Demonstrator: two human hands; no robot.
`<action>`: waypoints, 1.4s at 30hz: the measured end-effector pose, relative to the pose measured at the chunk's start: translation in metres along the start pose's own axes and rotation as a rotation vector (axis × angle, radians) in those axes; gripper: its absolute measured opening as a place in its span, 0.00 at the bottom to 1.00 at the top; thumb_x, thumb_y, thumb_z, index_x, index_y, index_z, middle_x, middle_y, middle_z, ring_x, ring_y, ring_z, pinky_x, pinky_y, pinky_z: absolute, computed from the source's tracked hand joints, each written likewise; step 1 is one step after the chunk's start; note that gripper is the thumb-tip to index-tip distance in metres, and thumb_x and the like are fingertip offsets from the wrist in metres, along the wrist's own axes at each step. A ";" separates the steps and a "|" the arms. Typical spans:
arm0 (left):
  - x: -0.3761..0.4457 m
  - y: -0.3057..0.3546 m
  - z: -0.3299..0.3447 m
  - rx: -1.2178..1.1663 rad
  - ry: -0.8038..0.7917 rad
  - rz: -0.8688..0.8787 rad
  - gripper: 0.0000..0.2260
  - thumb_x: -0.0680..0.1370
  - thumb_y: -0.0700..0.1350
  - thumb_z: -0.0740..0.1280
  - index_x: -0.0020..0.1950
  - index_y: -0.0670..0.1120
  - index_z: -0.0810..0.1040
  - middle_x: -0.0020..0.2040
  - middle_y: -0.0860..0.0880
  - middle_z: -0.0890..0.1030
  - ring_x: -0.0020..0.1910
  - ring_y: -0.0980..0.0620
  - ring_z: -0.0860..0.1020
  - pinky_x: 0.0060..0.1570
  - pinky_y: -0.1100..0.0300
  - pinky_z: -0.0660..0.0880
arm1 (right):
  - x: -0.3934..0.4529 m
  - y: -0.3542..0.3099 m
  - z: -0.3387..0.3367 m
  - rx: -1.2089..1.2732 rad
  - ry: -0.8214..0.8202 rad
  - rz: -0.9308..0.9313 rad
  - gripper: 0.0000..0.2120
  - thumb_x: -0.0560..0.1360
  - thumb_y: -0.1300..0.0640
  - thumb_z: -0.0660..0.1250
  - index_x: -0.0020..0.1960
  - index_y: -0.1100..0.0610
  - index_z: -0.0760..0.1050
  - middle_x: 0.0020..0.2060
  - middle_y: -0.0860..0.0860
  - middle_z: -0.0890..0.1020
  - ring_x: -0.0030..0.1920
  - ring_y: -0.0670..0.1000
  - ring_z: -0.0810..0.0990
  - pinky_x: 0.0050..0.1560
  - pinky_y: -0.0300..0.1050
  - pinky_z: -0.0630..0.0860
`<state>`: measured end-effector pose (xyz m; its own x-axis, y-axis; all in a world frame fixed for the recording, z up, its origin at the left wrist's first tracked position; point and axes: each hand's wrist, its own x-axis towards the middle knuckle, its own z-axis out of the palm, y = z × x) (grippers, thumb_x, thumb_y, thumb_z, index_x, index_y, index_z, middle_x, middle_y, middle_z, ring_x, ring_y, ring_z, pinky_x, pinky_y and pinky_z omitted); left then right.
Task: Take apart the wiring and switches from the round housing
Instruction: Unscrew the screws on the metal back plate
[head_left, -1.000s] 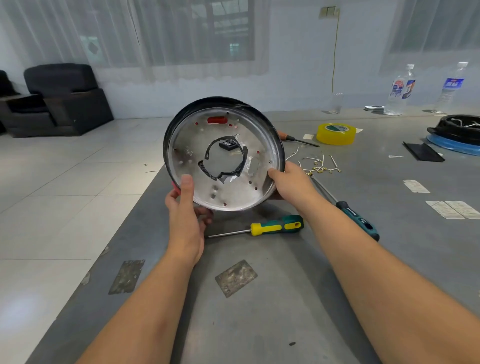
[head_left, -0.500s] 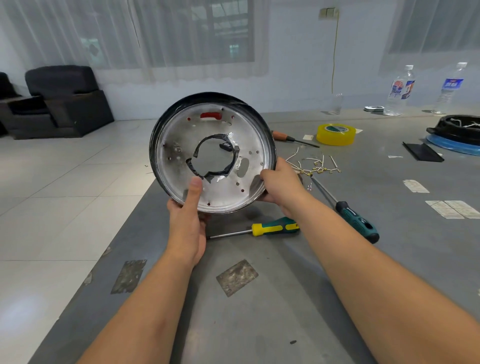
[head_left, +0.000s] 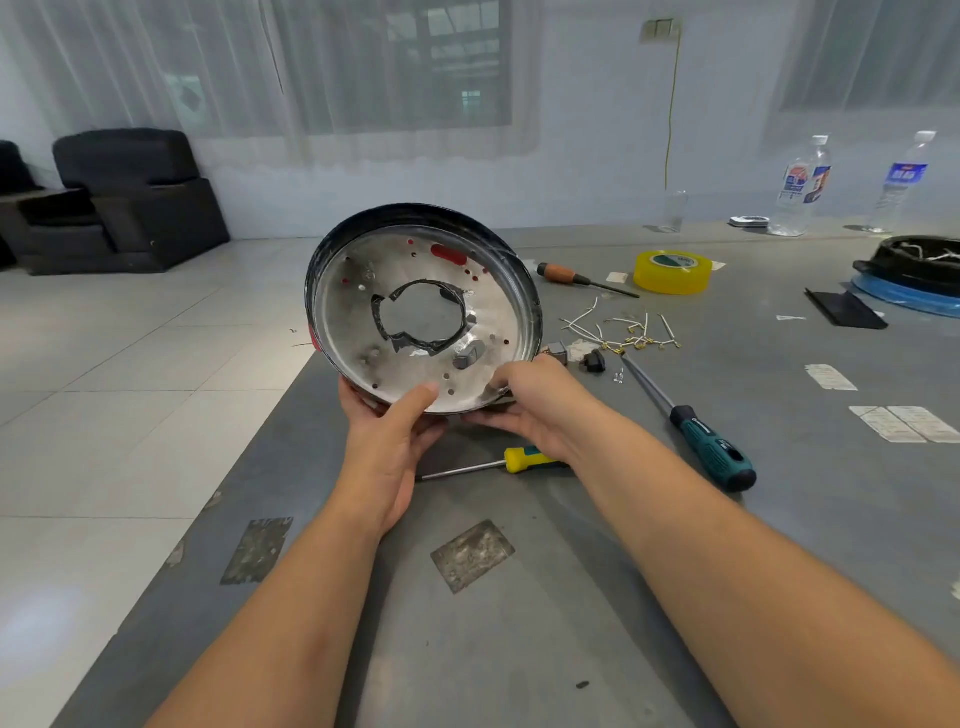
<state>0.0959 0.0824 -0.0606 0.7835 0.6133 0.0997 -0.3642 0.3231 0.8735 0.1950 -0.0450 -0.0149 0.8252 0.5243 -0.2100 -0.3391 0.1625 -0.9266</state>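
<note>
We had both hands gripping the round housing (head_left: 423, 312) at its lower rim: L hand (head_left: 387, 441) w/ thumb pressed on the silver inner face, R hand (head_left: 530, 400) curled round the edge, holding it tilted above the table (head_left: 519, 623) w/ its open side toward us. Beneath lay a yellow-handled screwdriver (head_left: 519, 460), partly hidden by the R wrist. To the right were a teal-handled screwdriver (head_left: 711, 447), loose wire bits (head_left: 623, 332), two small switch parts (head_left: 592, 361) & yellow tape roll (head_left: 672, 270).

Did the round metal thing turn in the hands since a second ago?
Yes. The round housing has rotated clockwise: its red slot sat at top centre before, now it points more toward the yellow tape roll.
</note>
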 end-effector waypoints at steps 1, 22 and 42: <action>0.000 -0.001 -0.001 -0.001 0.001 -0.008 0.36 0.70 0.41 0.75 0.75 0.53 0.64 0.67 0.46 0.81 0.58 0.44 0.85 0.52 0.49 0.84 | 0.000 -0.003 -0.002 -0.026 0.026 0.012 0.12 0.78 0.69 0.61 0.57 0.58 0.75 0.49 0.60 0.85 0.49 0.60 0.86 0.41 0.54 0.85; -0.002 0.004 0.002 0.002 -0.040 -0.051 0.28 0.79 0.48 0.75 0.76 0.51 0.66 0.65 0.51 0.84 0.63 0.46 0.84 0.59 0.48 0.80 | -0.005 -0.002 0.007 0.164 -0.018 0.068 0.16 0.80 0.70 0.56 0.67 0.65 0.70 0.54 0.64 0.83 0.51 0.61 0.84 0.39 0.55 0.85; 0.010 0.002 -0.002 -0.112 0.181 -0.105 0.23 0.78 0.28 0.61 0.68 0.49 0.66 0.62 0.45 0.79 0.59 0.39 0.83 0.50 0.43 0.85 | -0.040 0.000 -0.081 -1.587 -0.206 -0.639 0.27 0.76 0.30 0.56 0.65 0.45 0.76 0.56 0.43 0.80 0.55 0.43 0.78 0.57 0.48 0.78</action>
<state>0.1024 0.0905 -0.0585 0.7206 0.6882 -0.0849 -0.3468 0.4637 0.8153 0.1981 -0.1336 -0.0317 0.5309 0.8213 0.2086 0.8413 -0.4813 -0.2461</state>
